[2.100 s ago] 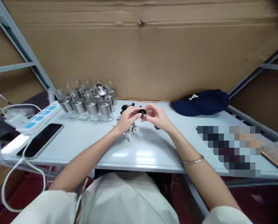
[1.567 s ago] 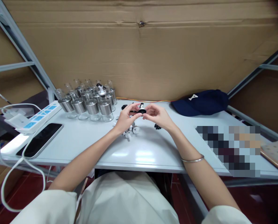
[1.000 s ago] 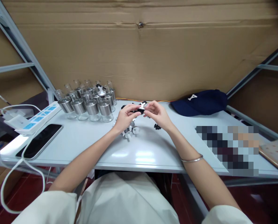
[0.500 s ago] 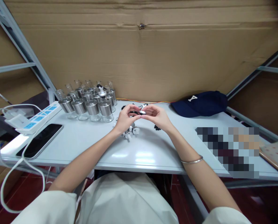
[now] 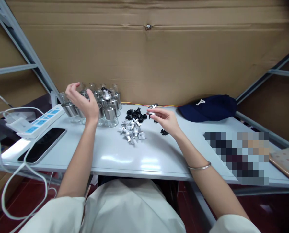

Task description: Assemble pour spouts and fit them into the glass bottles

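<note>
My right hand (image 5: 164,119) holds a small black-and-silver spout cap (image 5: 152,109) by its fingertips above the white table (image 5: 139,155). My left hand (image 5: 82,101) is raised with fingers apart and empty, in front of a cluster of glass bottles with silver collars (image 5: 107,108) at the back left. One bottle (image 5: 107,94) in the cluster carries a fitted spout. Between my hands lie a pile of black rings (image 5: 134,114) and a pile of small white-and-silver spout parts (image 5: 132,131). A few tiny black pieces (image 5: 163,132) sit under my right wrist.
A dark phone (image 5: 43,144) lies at the left, beside a white power strip (image 5: 41,121) with plugged cables (image 5: 3,168). A navy cap (image 5: 209,106) rests at the back right. A cardboard wall (image 5: 144,55) backs the table. A patterned board (image 5: 285,160) sits at the far right edge.
My left hand has let go of the cap and swung left and up to the bottle cluster. My right hand keeps the cap, almost in place.
</note>
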`<move>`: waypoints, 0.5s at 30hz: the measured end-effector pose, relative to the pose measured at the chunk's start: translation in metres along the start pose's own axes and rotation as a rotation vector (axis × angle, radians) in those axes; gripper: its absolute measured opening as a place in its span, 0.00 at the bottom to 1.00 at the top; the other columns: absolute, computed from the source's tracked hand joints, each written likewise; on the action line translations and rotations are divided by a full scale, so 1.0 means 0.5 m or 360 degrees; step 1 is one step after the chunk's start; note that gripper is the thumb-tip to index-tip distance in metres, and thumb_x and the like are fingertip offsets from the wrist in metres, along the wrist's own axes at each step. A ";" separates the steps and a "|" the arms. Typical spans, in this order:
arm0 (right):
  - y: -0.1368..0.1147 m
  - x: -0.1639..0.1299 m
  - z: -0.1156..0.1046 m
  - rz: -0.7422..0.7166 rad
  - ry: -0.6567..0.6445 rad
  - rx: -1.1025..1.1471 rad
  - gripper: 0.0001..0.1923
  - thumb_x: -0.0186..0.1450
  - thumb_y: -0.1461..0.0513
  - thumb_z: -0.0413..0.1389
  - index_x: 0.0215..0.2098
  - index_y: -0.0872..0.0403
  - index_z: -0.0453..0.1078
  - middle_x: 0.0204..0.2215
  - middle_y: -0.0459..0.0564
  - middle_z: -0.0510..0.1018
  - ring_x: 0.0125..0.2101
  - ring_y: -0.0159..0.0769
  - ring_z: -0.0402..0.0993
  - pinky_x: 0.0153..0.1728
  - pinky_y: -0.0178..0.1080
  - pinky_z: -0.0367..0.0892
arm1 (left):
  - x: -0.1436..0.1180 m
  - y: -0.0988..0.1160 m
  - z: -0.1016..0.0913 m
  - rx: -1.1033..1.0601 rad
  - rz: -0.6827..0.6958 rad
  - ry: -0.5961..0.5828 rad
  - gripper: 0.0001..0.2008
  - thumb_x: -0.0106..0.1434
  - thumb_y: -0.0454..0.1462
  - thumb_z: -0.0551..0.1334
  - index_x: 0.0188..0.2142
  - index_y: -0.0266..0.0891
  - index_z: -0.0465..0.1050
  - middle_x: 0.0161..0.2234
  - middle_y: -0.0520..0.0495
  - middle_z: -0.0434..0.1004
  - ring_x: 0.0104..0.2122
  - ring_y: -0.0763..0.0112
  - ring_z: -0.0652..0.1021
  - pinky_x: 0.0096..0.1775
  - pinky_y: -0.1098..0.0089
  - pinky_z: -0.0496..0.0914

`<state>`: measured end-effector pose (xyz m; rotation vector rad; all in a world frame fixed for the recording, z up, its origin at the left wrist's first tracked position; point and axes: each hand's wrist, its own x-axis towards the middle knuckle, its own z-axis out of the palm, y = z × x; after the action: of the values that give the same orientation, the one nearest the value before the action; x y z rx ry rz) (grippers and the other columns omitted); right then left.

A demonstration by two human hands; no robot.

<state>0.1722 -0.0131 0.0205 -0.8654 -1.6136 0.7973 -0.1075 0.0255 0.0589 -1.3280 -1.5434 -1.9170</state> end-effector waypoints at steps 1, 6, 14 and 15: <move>0.001 0.000 0.001 0.0000 0.0008 -0.0008 0.14 0.54 0.55 0.63 0.37 0.52 0.76 0.40 0.52 0.80 0.41 0.40 0.75 0.46 0.45 0.70 | 0.004 -0.015 0.002 0.0045 -0.0070 -0.0037 0.15 0.59 0.30 0.55 0.47 0.36 0.59 0.51 0.39 0.61 0.55 0.62 0.63 0.59 0.59 0.55; 0.003 0.000 0.003 0.0018 0.0047 -0.0032 0.15 0.54 0.53 0.63 0.37 0.52 0.77 0.38 0.51 0.80 0.39 0.40 0.76 0.44 0.44 0.71 | 0.003 -0.054 0.010 0.0134 -0.0185 -0.0260 0.13 0.62 0.38 0.56 0.46 0.38 0.63 0.48 0.40 0.68 0.53 0.59 0.67 0.59 0.55 0.51; 0.003 0.001 0.001 0.0028 0.0049 -0.0026 0.16 0.54 0.52 0.63 0.37 0.52 0.76 0.38 0.52 0.80 0.39 0.41 0.76 0.44 0.45 0.71 | -0.025 -0.049 0.022 0.0248 -0.0014 -0.0480 0.10 0.63 0.42 0.57 0.40 0.41 0.69 0.43 0.42 0.73 0.47 0.57 0.72 0.57 0.51 0.50; 0.002 0.001 0.001 0.0029 0.0056 -0.0029 0.16 0.54 0.51 0.63 0.37 0.52 0.76 0.38 0.52 0.80 0.39 0.41 0.76 0.44 0.45 0.70 | -0.029 -0.047 0.024 0.0254 -0.0020 -0.0495 0.10 0.64 0.40 0.55 0.42 0.40 0.68 0.44 0.42 0.73 0.47 0.58 0.72 0.56 0.52 0.53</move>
<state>0.1716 -0.0120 0.0197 -0.9036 -1.5866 0.7772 -0.1121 0.0406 0.0334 -1.6034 -1.8094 -1.6112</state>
